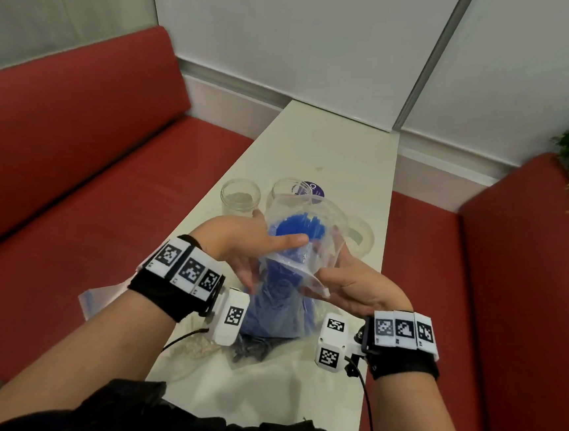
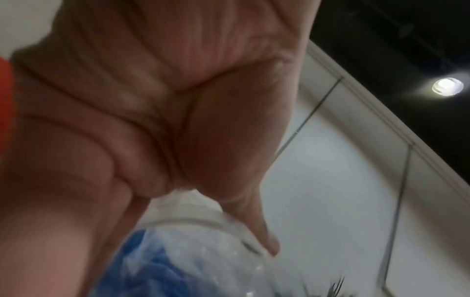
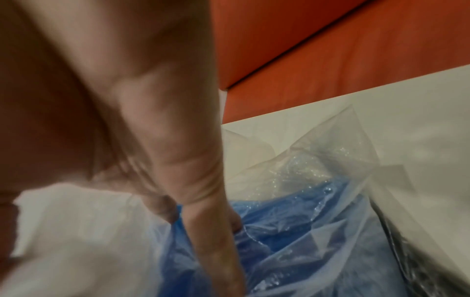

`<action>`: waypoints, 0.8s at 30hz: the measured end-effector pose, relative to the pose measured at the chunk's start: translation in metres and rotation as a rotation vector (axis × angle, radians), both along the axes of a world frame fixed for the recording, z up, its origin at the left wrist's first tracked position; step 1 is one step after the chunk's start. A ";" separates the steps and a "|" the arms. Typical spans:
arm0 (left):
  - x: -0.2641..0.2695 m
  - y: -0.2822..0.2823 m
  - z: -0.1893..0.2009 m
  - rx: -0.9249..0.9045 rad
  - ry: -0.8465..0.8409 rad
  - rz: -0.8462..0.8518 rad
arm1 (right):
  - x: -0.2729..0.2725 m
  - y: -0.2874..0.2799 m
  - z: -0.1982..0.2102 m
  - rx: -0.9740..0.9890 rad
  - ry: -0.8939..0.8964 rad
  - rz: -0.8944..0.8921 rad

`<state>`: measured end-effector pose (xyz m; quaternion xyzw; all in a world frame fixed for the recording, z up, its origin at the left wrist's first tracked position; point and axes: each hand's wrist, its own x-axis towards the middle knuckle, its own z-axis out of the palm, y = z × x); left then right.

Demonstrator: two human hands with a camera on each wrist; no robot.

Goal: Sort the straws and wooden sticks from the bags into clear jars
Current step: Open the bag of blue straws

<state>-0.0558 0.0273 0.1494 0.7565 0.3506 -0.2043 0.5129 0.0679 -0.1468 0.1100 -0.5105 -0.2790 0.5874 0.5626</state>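
A clear plastic bag of blue straws [image 1: 280,301] stands upright over the white table [image 1: 333,151], the straw ends [image 1: 297,228] showing at its open mouth. My left hand [image 1: 260,244] grips the bag's upper left side, thumb laid across the front. My right hand [image 1: 337,282] pinches the loose plastic edge on the right. In the left wrist view the bag [image 2: 162,269] shows below the palm. The right wrist view has the fingers [image 3: 216,231] on the blue-filled bag [image 3: 300,231]. Two empty clear jars [image 1: 240,196] [image 1: 287,189] stand just beyond.
A purple lid [image 1: 315,189] lies behind the jars, and a clear round piece [image 1: 360,235] sits to the right. Under my wrists lie a bag of pale sticks [image 1: 196,345] and a bag of dark straws [image 1: 251,348]. Red sofa seats [image 1: 90,181] flank the narrow table.
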 end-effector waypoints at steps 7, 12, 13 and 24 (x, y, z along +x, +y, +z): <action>0.002 -0.001 -0.008 -0.321 -0.206 0.115 | -0.004 -0.003 -0.001 -0.017 -0.032 0.096; -0.001 -0.007 -0.020 -0.374 -0.334 0.189 | 0.009 0.000 -0.007 -0.136 0.062 -0.193; 0.000 -0.009 -0.021 -0.392 -0.359 0.218 | 0.010 0.002 -0.008 -0.160 0.094 -0.250; 0.004 -0.026 -0.007 -0.416 -0.419 0.386 | 0.009 0.001 -0.001 -0.126 0.051 -0.109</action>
